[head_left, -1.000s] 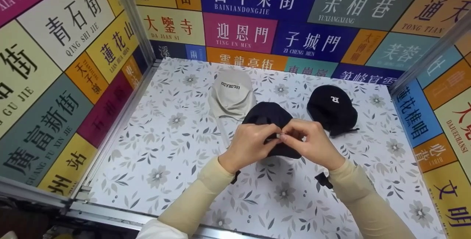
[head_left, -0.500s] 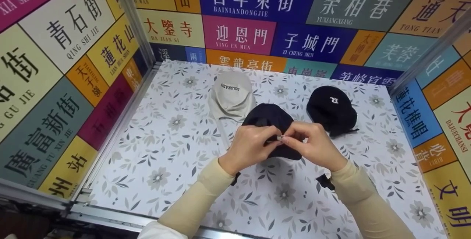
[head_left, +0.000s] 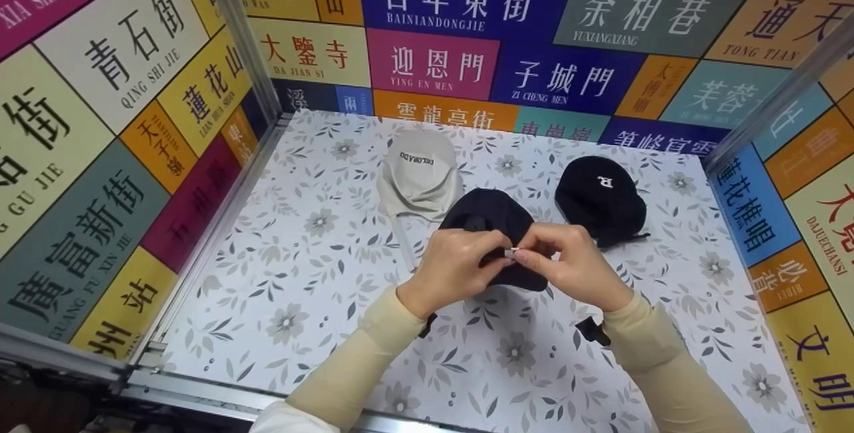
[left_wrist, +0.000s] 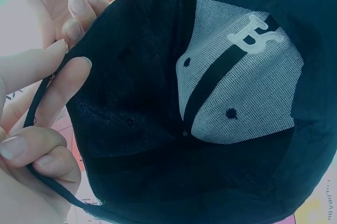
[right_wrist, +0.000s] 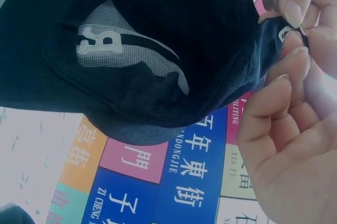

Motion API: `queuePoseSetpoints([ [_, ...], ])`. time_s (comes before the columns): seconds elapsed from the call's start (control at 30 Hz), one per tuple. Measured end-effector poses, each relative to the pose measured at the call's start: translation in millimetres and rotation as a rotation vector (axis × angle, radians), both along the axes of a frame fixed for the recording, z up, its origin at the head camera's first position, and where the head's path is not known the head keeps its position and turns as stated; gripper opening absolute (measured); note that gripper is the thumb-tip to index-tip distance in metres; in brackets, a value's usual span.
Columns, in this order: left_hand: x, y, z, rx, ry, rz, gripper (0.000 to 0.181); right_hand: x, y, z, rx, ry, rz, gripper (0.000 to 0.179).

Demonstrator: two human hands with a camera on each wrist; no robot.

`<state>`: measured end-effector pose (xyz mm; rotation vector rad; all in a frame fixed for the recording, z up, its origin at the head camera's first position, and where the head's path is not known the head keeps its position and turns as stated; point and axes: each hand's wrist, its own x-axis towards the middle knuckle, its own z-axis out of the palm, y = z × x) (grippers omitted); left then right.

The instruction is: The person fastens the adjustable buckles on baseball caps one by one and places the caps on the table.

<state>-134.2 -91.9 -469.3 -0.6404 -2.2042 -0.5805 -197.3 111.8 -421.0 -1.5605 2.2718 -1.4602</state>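
Both hands meet at the back of a black baseball cap (head_left: 490, 209) held above the table. My left hand (head_left: 457, 263) pinches the cap's adjustment strap (left_wrist: 52, 183) between thumb and finger. Opposite it, my right hand (head_left: 567, 259) pinches the other end beside a small pale buckle (right_wrist: 284, 33), partly covered by fingertips. In the left wrist view the cap's inside faces the camera, showing white mesh lining and the back of a white letter. The cap's brim (right_wrist: 26, 50) is at the left in the right wrist view.
A beige cap (head_left: 420, 173) with dark lettering lies behind and left, its strap trailing towards the front. Another black cap (head_left: 600, 193) with a white letter lies at the back right. Printed panels (head_left: 434, 59) wall in the flower-patterned table (head_left: 287, 319).
Both hands stay at the strap of the black cap, with only slight finger shifts around the buckle. The other two caps lie where they were.
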Motion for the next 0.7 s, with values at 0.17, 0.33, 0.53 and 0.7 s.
queuePoseSetpoints([
  [0.17, 0.3, -0.3, 1.7, 0.004, 0.008, -0.006, 0.015, -1.6, 2.3, 0.7, -0.005, -0.042, 0.025, 0.015],
  [0.33, 0.3, -1.2, 1.8, 0.004, 0.012, -0.009, 0.016, -2.9, 3.5, -0.6, -0.009, -0.075, 0.039, 0.016],
  [0.53, 0.1, -1.9, 0.3, 0.006, 0.012, -0.006, 0.016, -3.8, 5.1, -0.1, -0.011, -0.067, 0.024, 0.015],
  [0.7, 0.1, -2.7, -0.4, 0.009, 0.008, -0.003, 0.016, -4.3, 6.6, 0.4, -0.006, -0.068, 0.011, 0.014],
])
